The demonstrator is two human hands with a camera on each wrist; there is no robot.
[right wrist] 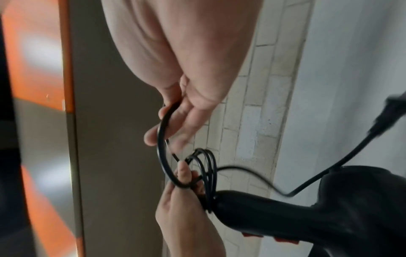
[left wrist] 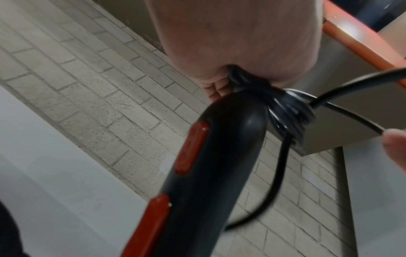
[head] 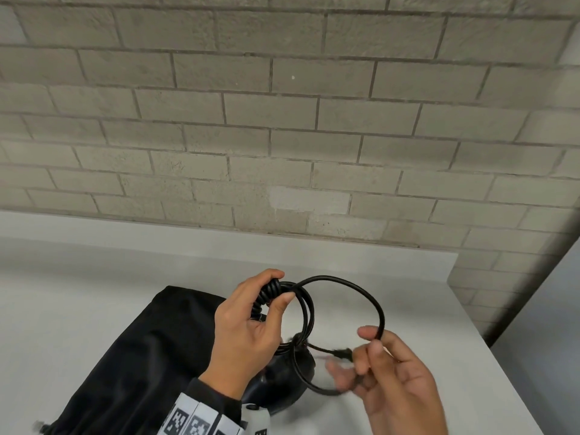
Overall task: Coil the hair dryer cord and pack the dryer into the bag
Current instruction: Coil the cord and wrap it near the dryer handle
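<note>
My left hand (head: pixel 277 287) grips several black coils of the cord (head: pixel 345 282) bunched at the end of the dryer's handle. The black hair dryer (head: pixel 282 384) hangs below that hand, over the table; its handle with red buttons (left wrist: pixel 215 156) fills the left wrist view. My right hand (head: pixel 372 339) pinches a wide loop of cord between thumb and fingers, to the right of the coils. The plug (head: pixel 342 353) dangles, blurred, just left of the right hand's fingers. The black bag (head: pixel 125 356) lies flat on the table under my left forearm.
A white table (head: pixel 94 277) stands against a grey brick wall (head: pixel 282 136). Its right edge (head: pixel 489 350) runs close to my right hand. An orange-trimmed structure (right wrist: pixel 66 69) shows above in the wrist views.
</note>
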